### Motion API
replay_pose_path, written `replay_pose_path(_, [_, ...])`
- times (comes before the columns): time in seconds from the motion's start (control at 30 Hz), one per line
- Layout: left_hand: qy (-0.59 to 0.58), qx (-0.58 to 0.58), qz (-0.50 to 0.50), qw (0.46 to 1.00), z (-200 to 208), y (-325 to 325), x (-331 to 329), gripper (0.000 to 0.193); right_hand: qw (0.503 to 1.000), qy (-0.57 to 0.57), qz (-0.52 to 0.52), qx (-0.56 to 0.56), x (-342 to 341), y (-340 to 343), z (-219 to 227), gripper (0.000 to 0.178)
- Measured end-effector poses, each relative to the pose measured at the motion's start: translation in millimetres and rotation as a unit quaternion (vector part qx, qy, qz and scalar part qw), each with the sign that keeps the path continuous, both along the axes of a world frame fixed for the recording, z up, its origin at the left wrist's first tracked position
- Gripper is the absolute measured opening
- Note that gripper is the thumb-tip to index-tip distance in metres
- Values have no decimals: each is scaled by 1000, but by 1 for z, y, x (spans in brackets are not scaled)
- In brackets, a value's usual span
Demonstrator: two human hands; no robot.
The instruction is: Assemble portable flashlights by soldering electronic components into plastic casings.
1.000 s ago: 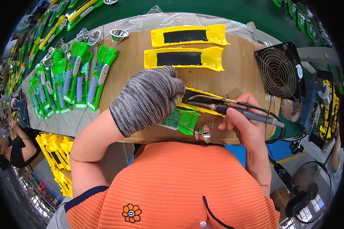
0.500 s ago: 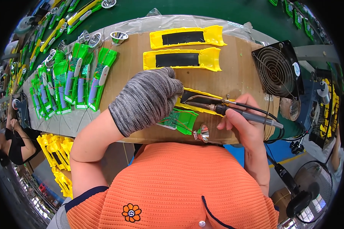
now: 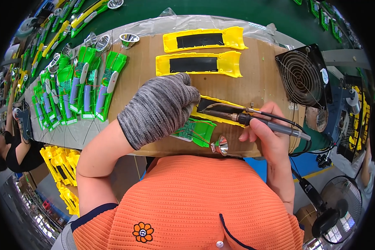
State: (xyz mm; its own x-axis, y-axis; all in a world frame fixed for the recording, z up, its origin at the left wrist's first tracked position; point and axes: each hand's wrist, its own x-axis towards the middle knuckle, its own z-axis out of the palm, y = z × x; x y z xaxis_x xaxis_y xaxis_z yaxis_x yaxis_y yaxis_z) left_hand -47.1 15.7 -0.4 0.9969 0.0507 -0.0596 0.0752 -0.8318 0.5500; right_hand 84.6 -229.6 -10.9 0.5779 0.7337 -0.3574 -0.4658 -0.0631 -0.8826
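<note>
In a grey knitted glove, my left hand (image 3: 160, 108) is closed at the left end of a yellow plastic shell (image 3: 231, 101) with a black inner panel. What its fingertips pinch is hidden. My right hand (image 3: 271, 129) grips a soldering iron (image 3: 275, 126) with a thin metal tube clamped along it. The iron's tip points left, over the black panel, close to my left fingers. Just below lies a green casing half (image 3: 202, 132) with a circuit board and red wires. A silver reflector cup (image 3: 221, 146) sits at its right end.
Two more yellow shells (image 3: 233, 64) lie farther back on the brown board (image 3: 254, 79). Several green casings (image 3: 108, 81) with batteries and wires crowd the left. A black fan (image 3: 302, 77) stands at right. Yellow shells (image 3: 62, 164) are stacked lower left; a person (image 3: 18, 146) works beyond.
The soldering iron and my right hand have shifted very slightly to the right. My left hand stays in place. At far left, the other person's arm has moved up.
</note>
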Motion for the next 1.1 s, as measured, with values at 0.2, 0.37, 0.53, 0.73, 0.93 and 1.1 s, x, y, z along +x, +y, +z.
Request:
replay_pose_path(0.2, [4, 1, 3, 1000, 0, 0, 0, 13, 999, -5, -39, 21, 0, -4, -3, 15])
replay_pose_path(0.37, [12, 7, 2, 1000, 1, -1, 0, 13, 996, -12, -73, 47, -2, -15, -1, 14])
replay_pose_path(0.53, [9, 37, -4, 999, 5, -2, 1, 12, 994, -44, -78, 61, 0, -24, -2, 15])
replay_pose_path(0.73, [32, 102, -30, 994, 15, -5, 3, 13, 992, -53, -89, 71, -2, -28, -3, 17])
replay_pose_path(0.93, [-11, 111, -50, 993, 20, -5, 3, 15, 991, -41, -97, 83, -4, -31, -7, 18])
replay_pose_path(1.1, [-82, 87, -56, 991, 22, -19, -8, 15, 990, -42, -102, 84, -7, -32, -7, 16])
